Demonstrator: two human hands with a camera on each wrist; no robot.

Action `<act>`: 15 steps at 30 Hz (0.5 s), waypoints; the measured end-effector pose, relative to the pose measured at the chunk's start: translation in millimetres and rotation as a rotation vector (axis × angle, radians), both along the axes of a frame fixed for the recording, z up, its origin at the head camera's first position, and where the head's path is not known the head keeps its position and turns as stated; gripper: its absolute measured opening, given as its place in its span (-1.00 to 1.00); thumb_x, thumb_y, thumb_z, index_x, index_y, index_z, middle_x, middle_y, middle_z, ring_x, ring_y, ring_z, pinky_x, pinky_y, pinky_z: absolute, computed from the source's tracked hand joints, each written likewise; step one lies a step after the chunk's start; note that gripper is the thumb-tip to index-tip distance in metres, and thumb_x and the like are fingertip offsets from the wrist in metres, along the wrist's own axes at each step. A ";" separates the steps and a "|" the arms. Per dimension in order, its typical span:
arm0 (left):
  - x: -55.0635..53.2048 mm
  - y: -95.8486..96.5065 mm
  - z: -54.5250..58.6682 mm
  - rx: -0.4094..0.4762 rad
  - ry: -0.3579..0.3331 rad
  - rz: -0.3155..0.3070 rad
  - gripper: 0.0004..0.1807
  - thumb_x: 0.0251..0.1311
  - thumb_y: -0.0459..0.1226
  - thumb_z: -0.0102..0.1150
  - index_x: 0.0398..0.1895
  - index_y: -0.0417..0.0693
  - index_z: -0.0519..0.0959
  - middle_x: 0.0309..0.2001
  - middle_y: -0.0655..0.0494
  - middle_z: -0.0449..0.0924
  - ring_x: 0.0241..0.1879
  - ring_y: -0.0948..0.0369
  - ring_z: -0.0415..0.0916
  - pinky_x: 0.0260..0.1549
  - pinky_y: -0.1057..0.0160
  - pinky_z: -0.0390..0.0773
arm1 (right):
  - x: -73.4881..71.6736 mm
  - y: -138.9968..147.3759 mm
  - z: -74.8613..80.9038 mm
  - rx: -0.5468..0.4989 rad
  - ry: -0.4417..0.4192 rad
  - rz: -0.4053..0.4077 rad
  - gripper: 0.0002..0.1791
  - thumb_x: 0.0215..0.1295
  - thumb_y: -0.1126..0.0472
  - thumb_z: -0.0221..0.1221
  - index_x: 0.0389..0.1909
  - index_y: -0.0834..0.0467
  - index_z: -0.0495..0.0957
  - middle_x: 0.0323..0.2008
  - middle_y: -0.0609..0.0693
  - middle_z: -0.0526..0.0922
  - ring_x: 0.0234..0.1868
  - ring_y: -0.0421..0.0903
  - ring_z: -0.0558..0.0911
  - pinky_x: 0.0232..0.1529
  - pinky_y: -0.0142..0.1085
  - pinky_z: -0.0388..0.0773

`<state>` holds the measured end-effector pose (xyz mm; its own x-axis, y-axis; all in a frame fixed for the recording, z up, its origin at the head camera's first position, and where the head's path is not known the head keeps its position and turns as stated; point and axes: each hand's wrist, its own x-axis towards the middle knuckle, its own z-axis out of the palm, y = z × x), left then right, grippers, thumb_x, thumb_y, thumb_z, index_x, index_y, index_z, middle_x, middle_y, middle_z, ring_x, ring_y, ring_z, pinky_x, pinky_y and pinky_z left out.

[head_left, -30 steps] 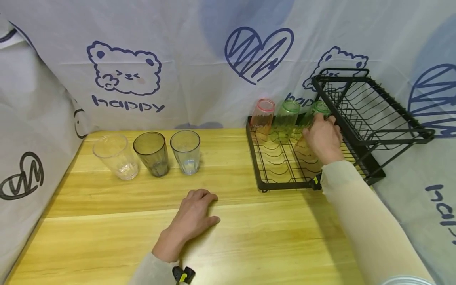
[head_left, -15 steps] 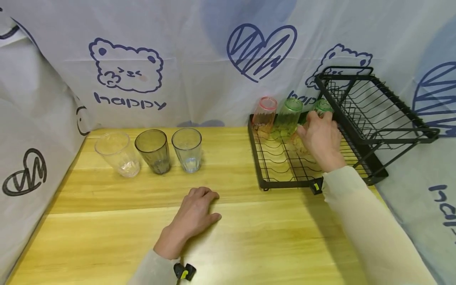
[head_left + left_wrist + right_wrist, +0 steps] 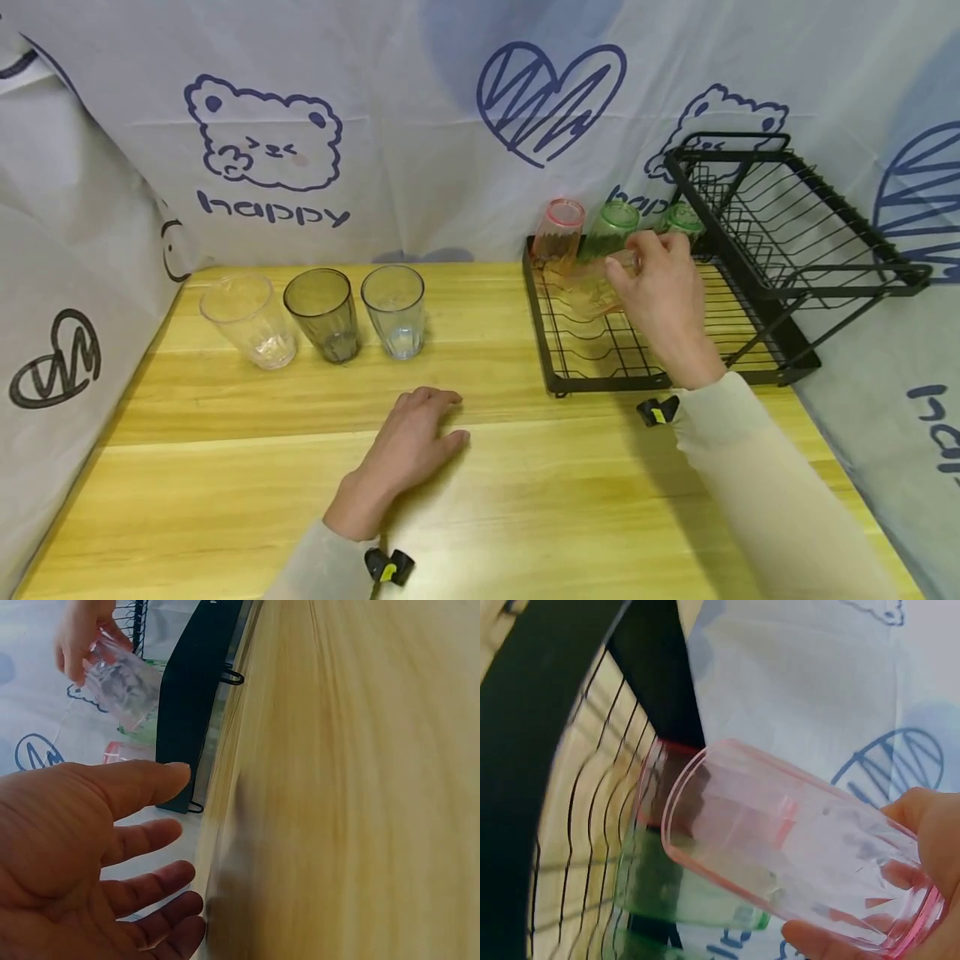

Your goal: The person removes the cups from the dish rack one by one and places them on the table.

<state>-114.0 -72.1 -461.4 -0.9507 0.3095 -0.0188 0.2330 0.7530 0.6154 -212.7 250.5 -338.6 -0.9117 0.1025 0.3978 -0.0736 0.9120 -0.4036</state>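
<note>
My right hand [image 3: 663, 300] grips a clear, pink-tinted drinking glass [image 3: 802, 840] around its base end. The glass is tilted over the lower tier of the black dish rack [image 3: 551, 350], and its mouth points down to the left in the head view. Behind it in the rack stand an upside-down pink glass [image 3: 558, 233] and two green glasses, one [image 3: 617, 225] in the middle and one [image 3: 684, 218] at the right. My left hand [image 3: 408, 446] is low over the table in front of the rack, fingers relaxed, holding nothing.
Three glasses stand mouth up on the wooden table [image 3: 300, 500] at the left: a clear one [image 3: 251, 321], a smoky one [image 3: 322, 317] and a pale bluish one [image 3: 395, 312]. The rack's upper wire tier [image 3: 810, 225] rises at the right. Printed cloth [image 3: 420, 167] hangs behind.
My right hand has raised the pink-tinted glass off the rack's wires, drawing it left and slightly toward me. The left hand has barely moved.
</note>
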 end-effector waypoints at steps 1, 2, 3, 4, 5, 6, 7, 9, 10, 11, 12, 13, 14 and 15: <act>-0.6 -0.1 0.8 0.007 -0.003 0.012 -0.45 0.34 -0.10 0.39 0.33 -0.09 0.59 0.33 -0.15 0.55 0.35 -0.14 0.45 0.39 -0.13 0.44 | 1.9 -3.6 -0.4 -0.015 0.010 0.005 -0.55 0.54 -0.05 0.19 0.13 0.26 0.54 0.01 0.28 0.43 -0.23 0.20 0.48 -0.33 0.04 0.43; -1.4 -0.3 1.6 0.015 -0.007 0.024 -0.44 0.34 -0.09 0.40 0.35 -0.09 0.58 0.34 -0.14 0.55 0.36 -0.14 0.44 0.40 -0.13 0.44 | 4.0 -7.2 -1.1 -0.037 0.012 0.011 -0.55 0.55 -0.06 0.19 0.13 0.26 0.54 -0.01 0.27 0.41 -0.24 0.18 0.45 -0.34 0.00 0.38; -2.1 -0.7 2.4 0.023 -0.010 0.036 -0.42 0.34 -0.09 0.40 0.36 -0.09 0.57 0.34 -0.14 0.54 0.37 -0.14 0.43 0.40 -0.13 0.44 | 6.0 -10.7 -1.9 -0.060 0.012 0.017 -0.54 0.55 -0.06 0.19 0.13 0.25 0.54 -0.03 0.25 0.40 -0.24 0.15 0.43 -0.34 -0.03 0.33; -2.9 -1.3 3.3 0.034 -0.019 0.049 -0.41 0.34 -0.08 0.41 0.37 -0.08 0.56 0.35 -0.13 0.54 0.38 -0.14 0.43 0.41 -0.13 0.43 | 7.9 -13.9 -3.1 -0.084 0.012 0.023 -0.54 0.55 -0.07 0.19 0.13 0.25 0.54 -0.05 0.24 0.40 -0.24 0.14 0.41 -0.34 -0.06 0.30; -3.6 -2.1 4.2 0.050 -0.026 0.061 -0.39 0.34 -0.07 0.41 0.39 -0.07 0.55 0.36 -0.13 0.53 0.38 -0.15 0.42 0.41 -0.14 0.44 | 9.8 -16.9 -4.5 -0.113 0.011 0.030 -0.54 0.55 -0.08 0.19 0.13 0.25 0.54 -0.07 0.23 0.39 -0.25 0.12 0.39 -0.33 -0.08 0.27; -4.2 -3.1 5.7 0.070 -0.035 0.073 -0.38 0.34 -0.07 0.42 0.39 -0.07 0.54 0.36 -0.14 0.53 0.38 -0.15 0.42 0.39 -0.16 0.45 | 11.6 -19.5 -6.1 -0.145 0.010 0.037 -0.53 0.54 -0.09 0.19 0.13 0.24 0.55 -0.09 0.22 0.39 -0.25 0.11 0.38 -0.32 -0.09 0.25; -5.0 -4.2 6.8 0.091 -0.044 0.082 -0.36 0.33 -0.05 0.43 0.41 -0.06 0.53 0.36 -0.13 0.52 0.38 -0.15 0.42 0.38 -0.17 0.46 | 13.4 -22.0 -7.6 -0.179 0.009 0.048 -0.53 0.54 -0.09 0.20 0.13 0.24 0.55 -0.12 0.21 0.38 -0.24 0.11 0.36 -0.30 -0.10 0.23; -6.6 -6.7 9.0 0.136 -0.067 0.096 -0.33 0.32 -0.03 0.44 0.43 -0.05 0.50 0.37 -0.13 0.51 0.35 -0.14 0.45 0.34 -0.17 0.49 | 17.2 -26.3 -11.0 -0.242 0.009 0.068 -0.53 0.53 -0.10 0.20 0.13 0.23 0.57 -0.15 0.19 0.38 -0.25 0.10 0.35 -0.27 -0.11 0.22; -7.6 -8.0 9.9 0.162 -0.082 0.100 -0.30 0.32 -0.02 0.44 0.45 -0.04 0.49 0.38 -0.13 0.50 0.34 -0.14 0.46 0.33 -0.17 0.50 | 18.9 -28.1 -12.7 -0.272 0.011 0.076 -0.53 0.52 -0.10 0.21 0.13 0.22 0.58 -0.16 0.17 0.38 -0.26 0.09 0.35 -0.27 -0.11 0.22; -8.6 -9.4 10.9 0.186 -0.093 0.102 -0.28 0.31 -0.01 0.44 0.47 -0.04 0.47 0.38 -0.13 0.49 0.33 -0.13 0.47 0.31 -0.17 0.52 | 20.6 -29.8 -14.4 -0.300 0.012 0.085 -0.54 0.52 -0.10 0.22 0.13 0.21 0.58 -0.17 0.16 0.37 -0.27 0.08 0.35 -0.27 -0.11 0.22; -9.7 -10.6 11.8 0.208 -0.105 0.105 -0.26 0.31 0.00 0.45 0.48 -0.03 0.46 0.38 -0.13 0.48 0.33 -0.13 0.49 0.29 -0.17 0.54 | 22.3 -31.8 -16.0 -0.323 0.017 0.094 -0.54 0.51 -0.09 0.22 0.13 0.20 0.59 -0.18 0.15 0.38 -0.28 0.08 0.35 -0.26 -0.11 0.22; -10.8 -11.6 12.4 0.229 -0.117 0.110 -0.24 0.30 0.01 0.46 0.49 -0.02 0.44 0.38 -0.12 0.48 0.32 -0.13 0.50 0.28 -0.16 0.55 | 24.1 -33.8 -17.6 -0.344 0.021 0.106 -0.55 0.51 -0.09 0.22 0.13 0.21 0.59 -0.18 0.15 0.38 -0.28 0.07 0.35 -0.26 -0.11 0.23; -11.8 -12.8 13.4 0.256 -0.131 0.114 -0.23 0.29 0.01 0.47 0.50 -0.02 0.43 0.38 -0.12 0.47 0.32 -0.13 0.51 0.27 -0.15 0.57 | 25.6 -35.7 -19.5 -0.367 0.025 0.116 -0.55 0.51 -0.08 0.22 0.13 0.21 0.60 -0.19 0.14 0.39 -0.28 0.06 0.35 -0.25 -0.11 0.23; -13.0 -13.8 14.6 0.286 -0.144 0.117 -0.22 0.28 0.00 0.48 0.51 -0.02 0.42 0.39 -0.13 0.47 0.32 -0.13 0.51 0.27 -0.14 0.58 | 27.3 -38.0 -21.3 -0.384 0.026 0.123 -0.55 0.50 -0.08 0.23 0.13 0.20 0.61 -0.20 0.13 0.40 -0.27 0.05 0.36 -0.24 -0.11 0.24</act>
